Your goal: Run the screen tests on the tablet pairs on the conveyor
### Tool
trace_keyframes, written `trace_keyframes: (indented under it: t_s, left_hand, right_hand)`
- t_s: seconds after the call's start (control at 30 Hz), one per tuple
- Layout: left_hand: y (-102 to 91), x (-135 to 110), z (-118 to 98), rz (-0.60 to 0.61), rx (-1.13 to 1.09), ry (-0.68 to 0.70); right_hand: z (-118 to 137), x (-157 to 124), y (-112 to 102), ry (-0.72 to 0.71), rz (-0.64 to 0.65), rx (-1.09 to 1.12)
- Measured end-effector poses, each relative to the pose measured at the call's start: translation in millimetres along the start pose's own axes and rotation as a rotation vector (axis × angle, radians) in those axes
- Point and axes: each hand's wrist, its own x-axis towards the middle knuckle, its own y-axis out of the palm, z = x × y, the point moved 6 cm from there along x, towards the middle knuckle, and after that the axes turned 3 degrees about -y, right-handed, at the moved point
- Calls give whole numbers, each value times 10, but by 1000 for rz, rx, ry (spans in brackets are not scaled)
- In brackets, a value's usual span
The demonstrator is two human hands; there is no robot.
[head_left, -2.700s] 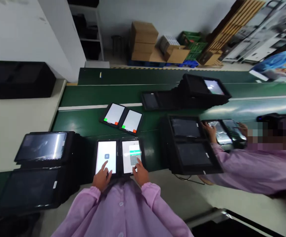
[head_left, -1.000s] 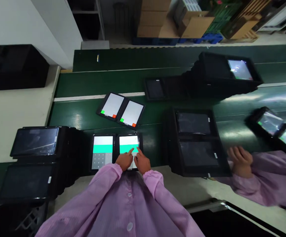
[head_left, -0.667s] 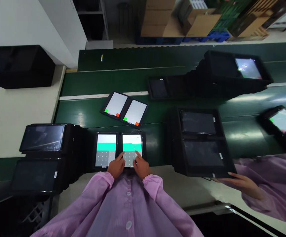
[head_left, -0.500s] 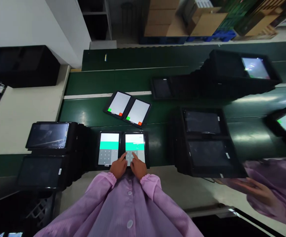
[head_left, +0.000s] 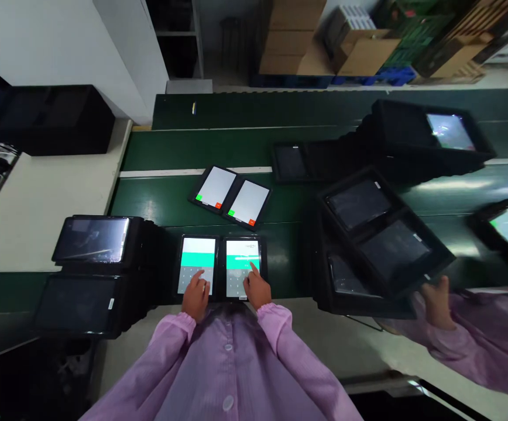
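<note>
left hand, loosely open, points at the left tablet; right hand, alike, at the right tablet. 2 tablets lie beyond both hands.

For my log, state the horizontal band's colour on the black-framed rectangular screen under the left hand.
Turquoise-green band, head view.

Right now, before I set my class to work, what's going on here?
A person has the left hand over the left lit tablet and the right hand over the right lit tablet, its index finger near a green band. Beyond them, a black case with two more lit screens lies askew on the green bench. To the right, a co-worker's hand is at the corner of a dark case turned askew over a stack.
</note>
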Motion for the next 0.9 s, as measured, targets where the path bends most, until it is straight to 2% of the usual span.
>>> trace_keyframes:
  t_s: [0.07,0.13,0.23,0.3,0.43,0.6,0.73,0.8,0.9]
  left_hand:
    - [-140,-6,341,-155,-59,-138]
    - [-212,-23,702,-254,-123,-350]
    - [-140,-79,1140,-214,-273,-714]
    - [-62,-112,1280,-139,-350,-860]
    - [-29,-178,1344,-100,-386,-965]
    - [-22,-304,1314,-129,-411,-995]
    - [-37,-311,1293,-176,-434,-919]
    - [-100,-265,1260,-227,-422,-847]
    - [-259,-115,1064,-295,-336,-585]
  right_hand:
    - [-49,-8,-9,51,-5,3]
    - [-50,-8,-11,32,-1,11]
    - [1,-15,-1,-67,8,45]
    - [-29,-52,-12,-72,-21,91]
    - [-301,-235,-76,24,-162,278]
    - [-548,-466,-44,60,-181,439]
    - [-426,-490,22,55,-156,487]
    - [-300,-459,52,45,-147,483]
    - [-195,-435,66,77,-183,446]
